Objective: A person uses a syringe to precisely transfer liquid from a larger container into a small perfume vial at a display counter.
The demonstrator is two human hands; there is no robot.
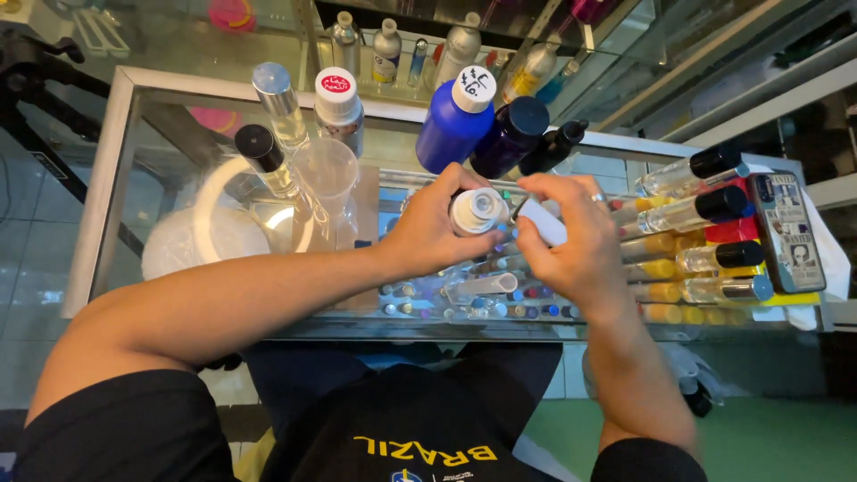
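Black shirt (420, 428) nearest, below a glass counter (125, 161) crowded with stock; blue bottle (453, 125) and dark bottle (507, 136) stand upright behind, within reach. Left hand (428, 228) grips a white-capped bottle (478, 211), steadying it; right hand (576, 241) pinches a small white vial (543, 221) tilted toward its mouth.

Left hand (428, 228) covers most of the white-capped bottle (478, 211), so no clue what's inside; right hand (571, 245) hides half that white tube (542, 220).

White-capped bottle (478, 211): upright, gripped at counter centre | small white tube (542, 220): tilted, tip touching the cap.
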